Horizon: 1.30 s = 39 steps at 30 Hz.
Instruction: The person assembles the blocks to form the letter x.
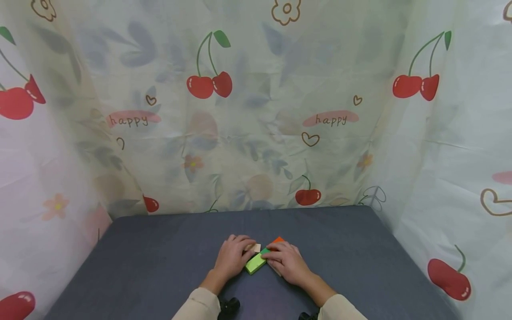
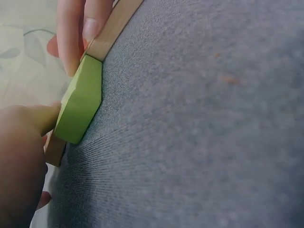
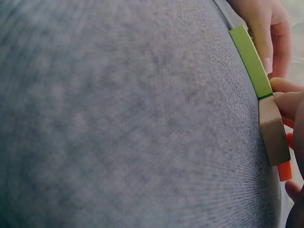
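Observation:
Several wooden blocks lie joined in an angled row on the dark cloth. A light green block (image 1: pixel 256 263) is in the middle, and a darker green face (image 1: pixel 265 251) shows beside it. My left hand (image 1: pixel 233 257) curls over a pale wood block (image 1: pixel 256 248), its thumb against the light green block (image 2: pixel 78 107). Opposite it, my right hand (image 1: pixel 291 263) holds the row's other end, with an orange block (image 1: pixel 278 239) at its fingertips. Below that palm is a plain wood block (image 3: pixel 274 130), touching the green one in the right wrist view. My fingers partly hide the blocks.
A dark grey cloth (image 1: pixel 160 258) covers the table. Behind it and at both sides hangs a pale curtain (image 1: pixel 256 133) printed with cherries. Dark wrist devices (image 1: pixel 229 307) sit by the cream sleeves (image 1: pixel 198 306).

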{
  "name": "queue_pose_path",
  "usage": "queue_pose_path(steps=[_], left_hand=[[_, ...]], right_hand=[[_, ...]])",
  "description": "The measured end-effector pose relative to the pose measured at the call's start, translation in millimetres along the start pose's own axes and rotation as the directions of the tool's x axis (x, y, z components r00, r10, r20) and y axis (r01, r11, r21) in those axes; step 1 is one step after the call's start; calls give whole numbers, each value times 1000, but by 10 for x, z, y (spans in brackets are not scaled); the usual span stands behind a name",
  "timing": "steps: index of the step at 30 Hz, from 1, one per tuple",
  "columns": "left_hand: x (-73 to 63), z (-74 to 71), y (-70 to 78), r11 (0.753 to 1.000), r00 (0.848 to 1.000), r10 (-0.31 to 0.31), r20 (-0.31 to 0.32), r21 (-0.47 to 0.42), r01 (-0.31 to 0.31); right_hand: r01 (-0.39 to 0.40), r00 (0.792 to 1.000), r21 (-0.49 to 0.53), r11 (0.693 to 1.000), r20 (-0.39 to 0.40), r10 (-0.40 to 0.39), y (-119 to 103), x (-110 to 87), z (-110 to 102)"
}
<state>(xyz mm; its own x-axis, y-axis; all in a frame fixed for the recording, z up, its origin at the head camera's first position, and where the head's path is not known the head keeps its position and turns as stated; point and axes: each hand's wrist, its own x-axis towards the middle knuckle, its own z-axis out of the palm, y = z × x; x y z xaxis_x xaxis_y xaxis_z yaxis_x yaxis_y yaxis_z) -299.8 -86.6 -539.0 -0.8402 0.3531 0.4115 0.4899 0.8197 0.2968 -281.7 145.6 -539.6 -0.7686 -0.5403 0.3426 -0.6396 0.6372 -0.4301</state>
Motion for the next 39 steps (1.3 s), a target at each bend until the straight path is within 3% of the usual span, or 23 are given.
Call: queue_pose_path(steps=[7, 23, 30, 39], left_hand=[[-59, -44, 20, 999, 1000, 18, -9, 40, -17], [-154, -46, 87, 983, 997, 63, 33, 170, -68], [-168, -42, 77, 983, 996, 74, 40, 164, -79], [-134, -95, 63, 989, 990, 66, 127, 124, -82]], right_hand=[[-13, 1000, -4, 1000, 6, 13, -1, 0, -3], [-13, 1000, -9, 1000, 8, 13, -18, 3, -8], [-2, 1000, -5, 1000, -1, 2, -25, 2, -14], [0, 1000, -7, 1000, -4, 0, -25, 8, -16]])
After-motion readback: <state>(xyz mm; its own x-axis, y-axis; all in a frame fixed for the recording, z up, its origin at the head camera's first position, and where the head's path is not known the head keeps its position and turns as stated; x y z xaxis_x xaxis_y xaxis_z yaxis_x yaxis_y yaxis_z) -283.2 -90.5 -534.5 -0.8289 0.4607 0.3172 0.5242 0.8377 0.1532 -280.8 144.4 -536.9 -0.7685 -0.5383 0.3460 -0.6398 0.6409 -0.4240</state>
